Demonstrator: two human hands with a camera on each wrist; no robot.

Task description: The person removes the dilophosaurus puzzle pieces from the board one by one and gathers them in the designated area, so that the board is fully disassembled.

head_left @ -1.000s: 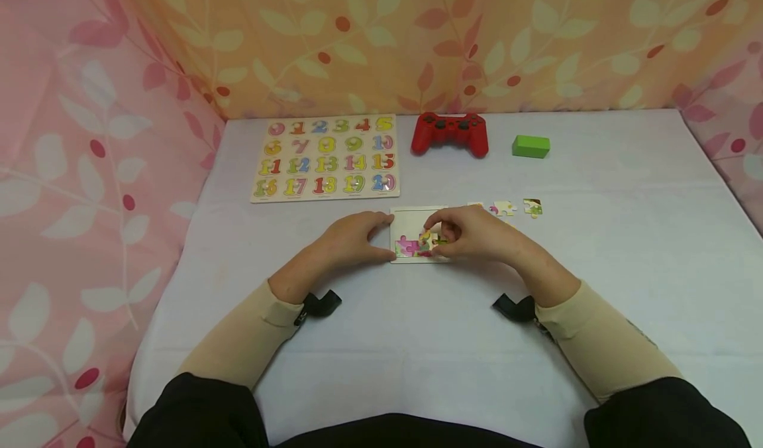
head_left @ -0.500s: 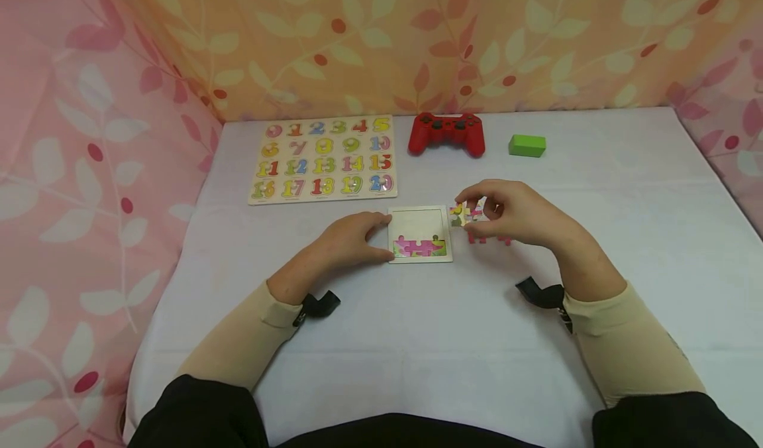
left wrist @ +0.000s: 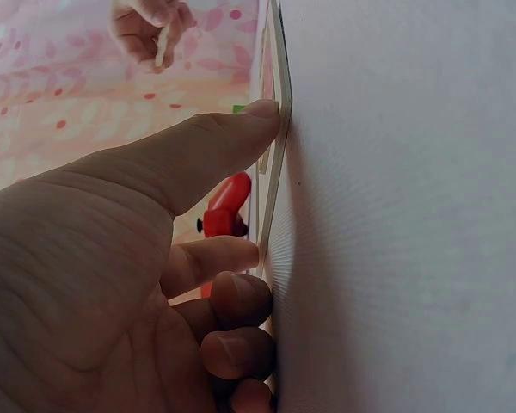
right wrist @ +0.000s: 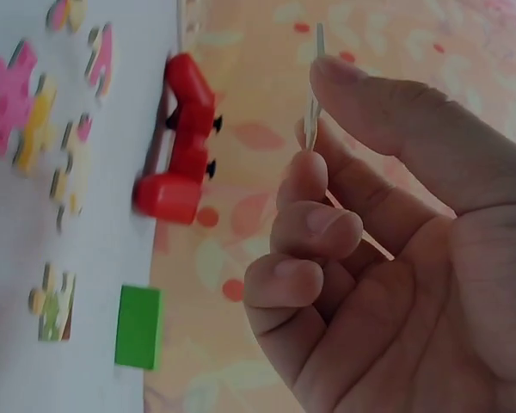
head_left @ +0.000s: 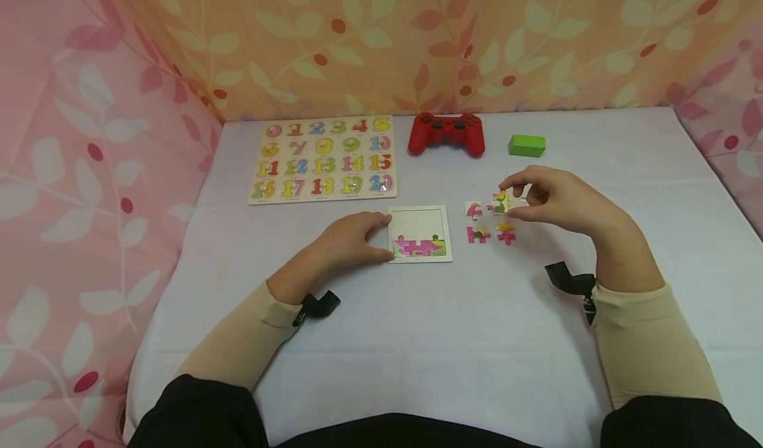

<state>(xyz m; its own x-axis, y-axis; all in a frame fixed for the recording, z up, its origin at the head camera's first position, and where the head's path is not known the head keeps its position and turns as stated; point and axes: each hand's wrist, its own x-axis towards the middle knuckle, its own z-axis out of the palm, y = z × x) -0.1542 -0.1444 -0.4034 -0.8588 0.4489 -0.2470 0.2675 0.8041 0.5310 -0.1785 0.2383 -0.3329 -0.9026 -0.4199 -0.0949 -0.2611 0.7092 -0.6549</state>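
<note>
right hand [head_left: 557, 201]: thumb and forefinger pinching one puzzle piece [head_left: 502, 201], raised near loose pieces [head_left: 478, 235]; puzzle tray [head_left: 420, 222] lying to its left, nearer the left hand [head_left: 350, 238], whose spread thumb and forefinger touch it.

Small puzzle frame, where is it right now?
In the head view, the small puzzle frame lies near the middle, its left edge touching the left hand, with loose puzzle pieces to its right and the red controller beyond it.

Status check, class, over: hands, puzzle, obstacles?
Left hand touches puzzle frame. Right hand pinches puzzle piece. Frame partly filled. Loose pieces lie between frame and right hand.
</note>
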